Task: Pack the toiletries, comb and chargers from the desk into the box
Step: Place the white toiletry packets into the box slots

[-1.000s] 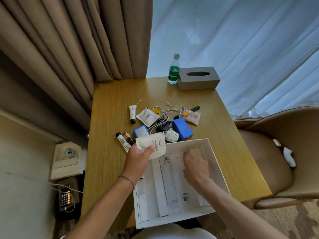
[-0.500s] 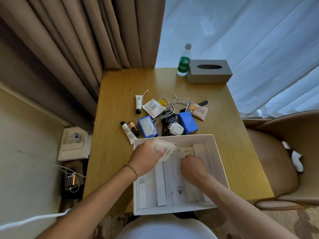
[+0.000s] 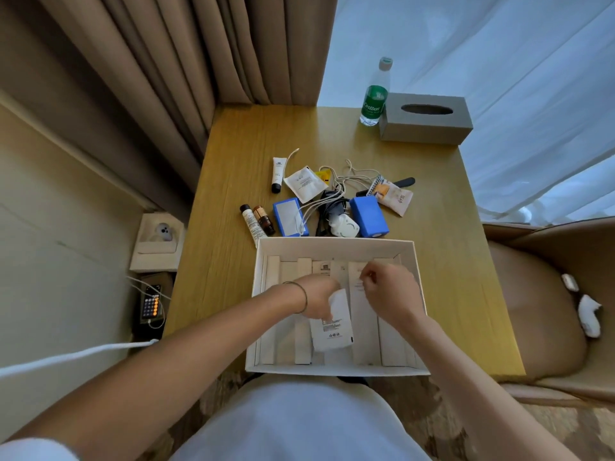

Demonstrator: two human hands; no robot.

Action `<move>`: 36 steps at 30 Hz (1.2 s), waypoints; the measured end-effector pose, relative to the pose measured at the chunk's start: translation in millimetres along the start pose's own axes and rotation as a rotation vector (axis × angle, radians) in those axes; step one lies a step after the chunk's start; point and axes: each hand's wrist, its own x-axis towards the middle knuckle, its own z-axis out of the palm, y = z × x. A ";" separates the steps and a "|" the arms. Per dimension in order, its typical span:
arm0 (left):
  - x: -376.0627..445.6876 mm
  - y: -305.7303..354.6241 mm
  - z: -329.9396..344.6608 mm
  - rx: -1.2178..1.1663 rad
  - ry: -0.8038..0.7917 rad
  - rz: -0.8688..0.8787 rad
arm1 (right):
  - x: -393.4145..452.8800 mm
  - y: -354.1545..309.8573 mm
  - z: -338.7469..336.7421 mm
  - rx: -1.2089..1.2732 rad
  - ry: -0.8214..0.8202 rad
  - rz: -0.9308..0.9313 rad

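Note:
A white box (image 3: 336, 242) sits at the desk's near edge with several long white packets lying side by side in it. Both hands are inside it. My left hand (image 3: 316, 299) grips a white sachet (image 3: 331, 331) that lies over the packets in the middle. My right hand (image 3: 387, 291) hovers just right of it, fingers curled, with nothing seen in them. Behind the box lie a white tube (image 3: 278, 173), two small bottles (image 3: 258, 221), two blue boxes (image 3: 289, 216), a white charger (image 3: 344, 226) with tangled cables (image 3: 349, 179), more sachets (image 3: 304, 183) and a black comb (image 3: 404, 182).
A green-labelled water bottle (image 3: 374, 94) and a grey tissue box (image 3: 426, 118) stand at the desk's far right. Curtains hang behind. A brown chair (image 3: 545, 304) is on the right. A phone on a cable (image 3: 151, 302) lies on the floor at the left.
My left hand carried the white sachet from the box's far left corner down into the middle of the box. My right hand stayed inside the box, shifting slightly right.

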 end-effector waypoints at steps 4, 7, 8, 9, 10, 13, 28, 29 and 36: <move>11.5 3.6 15.5 0.116 -0.070 -0.015 | -5.5 6.0 -7.8 0.070 0.034 -0.018; 15.3 5.2 25.1 0.175 -0.106 -0.030 | -9.8 5.8 -7.7 0.103 0.028 -0.025; 16.1 5.7 27.1 0.207 -0.110 -0.040 | -10.6 5.4 -6.9 0.112 0.027 -0.026; 16.1 6.5 28.3 0.248 -0.106 -0.046 | -11.4 5.4 -6.0 0.118 0.026 -0.028; 16.5 7.0 29.3 0.293 -0.085 -0.046 | -11.9 5.6 -5.3 0.121 0.022 -0.029; 18.4 7.4 35.0 0.399 0.060 -0.002 | -12.7 6.0 -4.1 0.115 0.001 -0.027; -19.1 17.6 8.8 0.181 0.537 0.164 | 15.4 -18.0 -36.7 0.123 0.053 -0.088; -25.7 19.5 0.5 0.117 0.608 0.189 | 21.3 -21.0 -41.2 0.131 0.062 -0.087; -44.2 1.4 -58.7 -0.284 0.883 0.109 | 72.9 -47.7 -61.3 0.167 0.114 -0.095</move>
